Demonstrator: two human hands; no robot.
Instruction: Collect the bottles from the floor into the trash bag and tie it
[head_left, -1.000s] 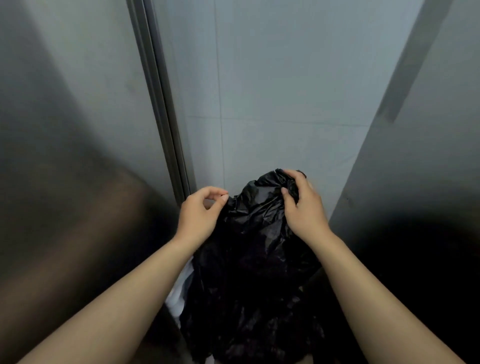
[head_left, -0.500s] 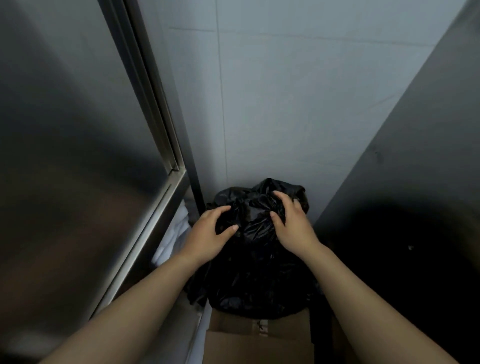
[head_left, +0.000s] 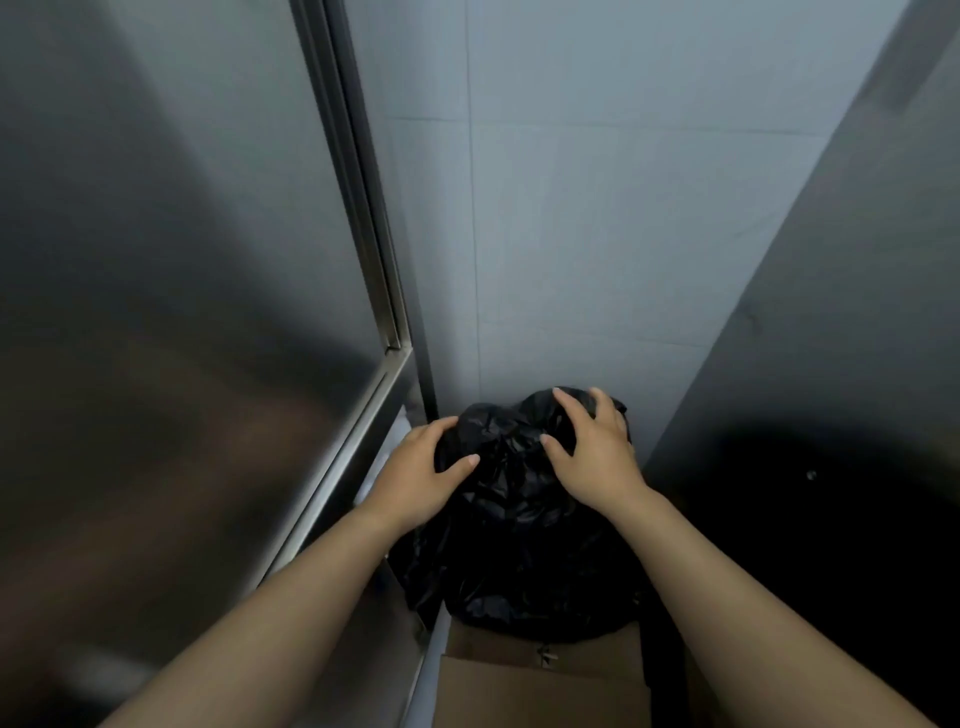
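While the black trash bag (head_left: 519, 545) sat on a cardboard box (head_left: 540, 680) in the corner, btwn a steel panel (head_left: 182, 312) & a grey wall (head_left: 597, 234), both hands lay flat on its bunched top w/ fingers spread, not gripping: left hand (head_left: 415, 475), right hand (head_left: 592, 452)

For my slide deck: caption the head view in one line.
Both hands, left hand and right hand, rest spread on a black trash bag set on a cardboard box in a narrow corner.

Glossy black trash bag (head_left: 519, 545), brown cardboard box (head_left: 540, 686), pale grey tiled wall (head_left: 597, 234).
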